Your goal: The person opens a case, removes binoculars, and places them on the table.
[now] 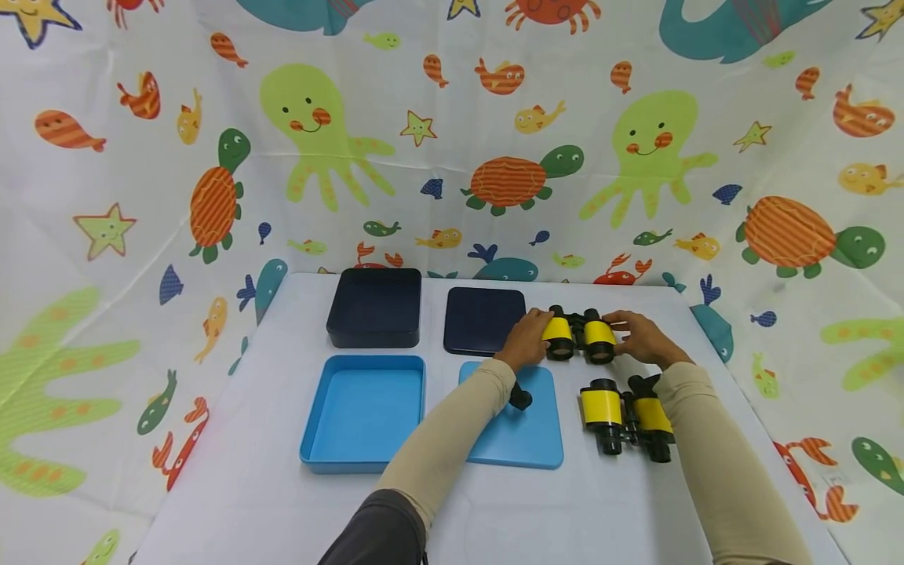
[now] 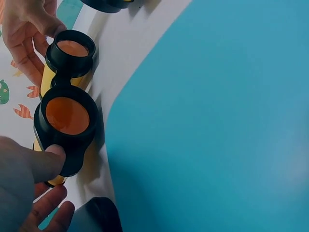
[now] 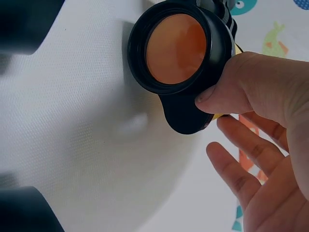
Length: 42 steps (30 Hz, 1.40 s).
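Both hands hold a pair of yellow and black binoculars (image 1: 599, 333) on the far right part of the white table. The left hand (image 1: 526, 339) grips its left barrel and the right hand (image 1: 641, 337) the right barrel. Seen from the left wrist, the left thumb presses on the black rim beside an orange lens (image 2: 67, 116). From the right wrist, the right thumb and fingers pinch the black end piece (image 3: 184, 115) of the other barrel. Nearer the person lies a second pair of yellow and black binoculars (image 1: 602, 408), partly covered by the right forearm.
Left of centre are a black box (image 1: 374, 310) and an open light-blue tray (image 1: 363, 416). A flat dark panel (image 1: 483, 320) and a flat blue panel (image 1: 519, 447) lie beside them. A sea-animal curtain (image 1: 438, 118) hangs behind. The left forearm crosses the blue panel.
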Each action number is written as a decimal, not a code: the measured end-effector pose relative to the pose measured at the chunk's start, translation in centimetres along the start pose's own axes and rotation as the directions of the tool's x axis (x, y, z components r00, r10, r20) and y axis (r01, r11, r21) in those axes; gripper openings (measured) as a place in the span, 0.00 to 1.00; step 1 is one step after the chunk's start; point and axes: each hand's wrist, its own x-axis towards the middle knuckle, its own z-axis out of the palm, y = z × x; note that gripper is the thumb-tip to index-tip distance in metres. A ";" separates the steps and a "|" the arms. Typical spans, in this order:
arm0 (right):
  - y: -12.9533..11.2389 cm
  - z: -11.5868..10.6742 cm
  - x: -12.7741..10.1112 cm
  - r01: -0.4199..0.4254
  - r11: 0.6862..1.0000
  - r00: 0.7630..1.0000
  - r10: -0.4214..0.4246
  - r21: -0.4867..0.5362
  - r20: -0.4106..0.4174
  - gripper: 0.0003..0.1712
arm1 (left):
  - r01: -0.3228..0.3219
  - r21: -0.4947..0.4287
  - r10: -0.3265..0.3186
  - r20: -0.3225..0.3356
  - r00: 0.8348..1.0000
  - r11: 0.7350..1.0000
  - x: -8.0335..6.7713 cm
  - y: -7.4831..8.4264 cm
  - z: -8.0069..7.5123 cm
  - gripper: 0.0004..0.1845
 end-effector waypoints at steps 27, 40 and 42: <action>0.3 0.6 -0.6 0.030 0.999 0.999 -0.029 -0.031 0.037 0.43 | 0.000 0.090 -0.004 0.043 0.999 0.996 -0.6 0.9 -0.7 0.31; 0.0 0.2 0.0 -0.020 0.999 0.996 0.023 -0.038 0.086 0.44 | 0.032 0.189 -0.029 -0.021 0.999 0.982 0.4 0.1 0.2 0.34; 0.0 0.1 0.1 -0.028 0.999 0.995 0.030 -0.023 0.096 0.44 | 0.033 0.177 -0.029 -0.024 0.999 0.984 0.4 0.1 0.2 0.34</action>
